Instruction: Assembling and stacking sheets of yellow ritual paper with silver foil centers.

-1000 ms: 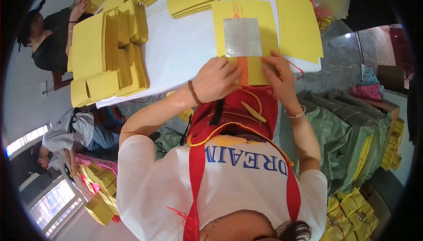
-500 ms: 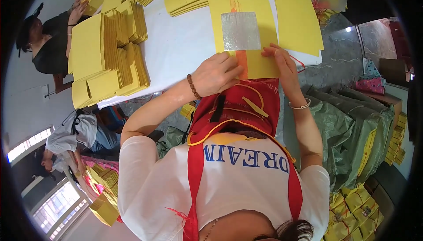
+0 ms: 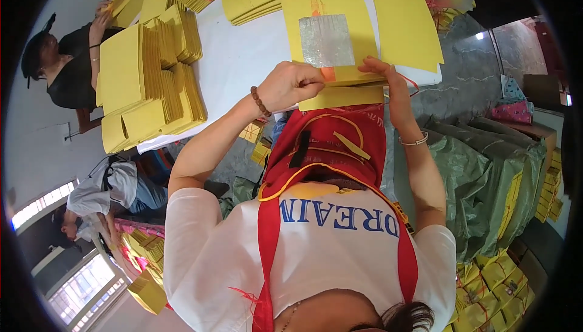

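A yellow paper sheet [image 3: 359, 34] with a silver foil square [image 3: 326, 39] and an orange smear lies at the table's near edge in front of me. Its near end is bent up into a fold, and a yellow paper strip [image 3: 341, 98] shows below that fold. My left hand [image 3: 293, 85], in a fist-like grip, pinches the fold at its left end. At the other end, my right hand [image 3: 395, 89] curls its fingers over the sheet's right edge; its thumb is hidden.
Stacks of folded yellow paper [image 3: 127, 68] stand on the white table [image 3: 234, 53] to the left. More yellow sheets [image 3: 404, 22] lie at the right. A person [image 3: 64, 68] works at the far left, another person [image 3: 112, 186] behind. Green sacks [image 3: 480, 180] stand right.
The sheet's near end has been lifted and bent away from me, uncovering the yellow strip below. My left hand has moved slightly up and left; the right has shifted slightly along the edge.
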A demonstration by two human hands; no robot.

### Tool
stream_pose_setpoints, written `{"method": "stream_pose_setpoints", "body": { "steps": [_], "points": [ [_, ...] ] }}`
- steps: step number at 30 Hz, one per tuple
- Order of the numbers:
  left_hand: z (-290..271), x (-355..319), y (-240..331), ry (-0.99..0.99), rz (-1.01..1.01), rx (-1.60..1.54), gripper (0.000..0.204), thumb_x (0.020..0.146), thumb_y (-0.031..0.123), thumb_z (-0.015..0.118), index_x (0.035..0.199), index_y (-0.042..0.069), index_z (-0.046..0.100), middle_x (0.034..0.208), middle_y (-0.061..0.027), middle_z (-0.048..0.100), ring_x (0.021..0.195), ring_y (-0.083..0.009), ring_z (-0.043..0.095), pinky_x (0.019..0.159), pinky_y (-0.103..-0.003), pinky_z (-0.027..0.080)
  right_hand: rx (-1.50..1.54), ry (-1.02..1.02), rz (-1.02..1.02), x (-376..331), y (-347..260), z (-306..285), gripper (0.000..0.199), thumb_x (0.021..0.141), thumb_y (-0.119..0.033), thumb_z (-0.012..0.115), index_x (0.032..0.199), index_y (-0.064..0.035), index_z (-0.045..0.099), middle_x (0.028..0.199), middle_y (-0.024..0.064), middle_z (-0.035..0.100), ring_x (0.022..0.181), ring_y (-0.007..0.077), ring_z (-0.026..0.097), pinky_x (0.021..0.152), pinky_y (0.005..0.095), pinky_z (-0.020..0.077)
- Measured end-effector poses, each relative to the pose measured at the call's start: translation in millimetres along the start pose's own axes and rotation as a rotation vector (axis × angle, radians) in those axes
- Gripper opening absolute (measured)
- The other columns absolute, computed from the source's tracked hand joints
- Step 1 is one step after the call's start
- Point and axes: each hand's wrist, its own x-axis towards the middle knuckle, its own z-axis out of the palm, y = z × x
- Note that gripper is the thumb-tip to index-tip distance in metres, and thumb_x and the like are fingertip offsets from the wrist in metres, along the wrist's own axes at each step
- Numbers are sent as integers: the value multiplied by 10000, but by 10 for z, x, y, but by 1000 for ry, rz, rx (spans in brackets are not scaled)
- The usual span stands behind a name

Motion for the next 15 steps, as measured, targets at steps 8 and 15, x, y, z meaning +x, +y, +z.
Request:
{"method": "stream_pose_setpoints", "body": {
  "steps": [8,15],
  "points": [
    [-47,68,-132,-87,-211,-280,124,819,120,601,821,7,652,614,-4,566,572,-38,466,520,-228,392,52,-5,18,-6,-34,-9,508,988,-377,258,1217,-1,511,1122,111,608,1085,183,514,1017,331,314],
    [-61,70,-211,-102,-240,-389,142,828,126,605,859,-2,660,674,-1,590,600,-52,483,538,-222,397,-134,26,-51,-21,-158,91,500,798,-30,626,1273,-43,471,1132,78,591,1103,168,507,989,305,353]
  ]
}}
